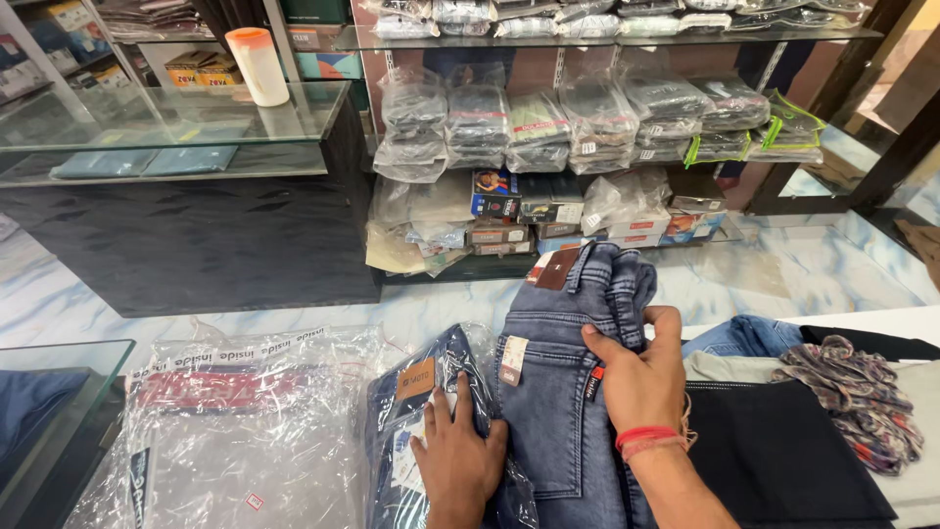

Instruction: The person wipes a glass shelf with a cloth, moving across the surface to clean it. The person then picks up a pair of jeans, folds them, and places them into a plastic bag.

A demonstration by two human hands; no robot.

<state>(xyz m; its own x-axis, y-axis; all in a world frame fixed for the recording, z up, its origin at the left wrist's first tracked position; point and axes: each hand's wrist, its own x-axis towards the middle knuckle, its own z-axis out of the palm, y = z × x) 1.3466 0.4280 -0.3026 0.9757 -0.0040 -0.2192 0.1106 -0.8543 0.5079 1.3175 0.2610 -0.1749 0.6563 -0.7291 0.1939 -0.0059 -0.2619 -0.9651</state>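
Note:
A folded pair of blue-grey jeans (558, 392) with a brown waist patch lies in front of me, waistband pointing away. My right hand (636, 377), with a red thread band at the wrist, grips the jeans' right edge near the waistband. My left hand (458, 456) presses flat, fingers spread, on a folded pair of darker jeans (416, 392) in a clear plastic bag, right beside the blue-grey pair.
Clear plastic bags (245, 421) of packed clothing lie at the left. A black folded garment (783, 451), a patterned cloth (852, 392) and more denim (739, 336) lie at the right. Shelves (587, 127) of bagged clothes stand ahead. A glass counter (166, 113) carries a white-and-orange bottle (258, 65).

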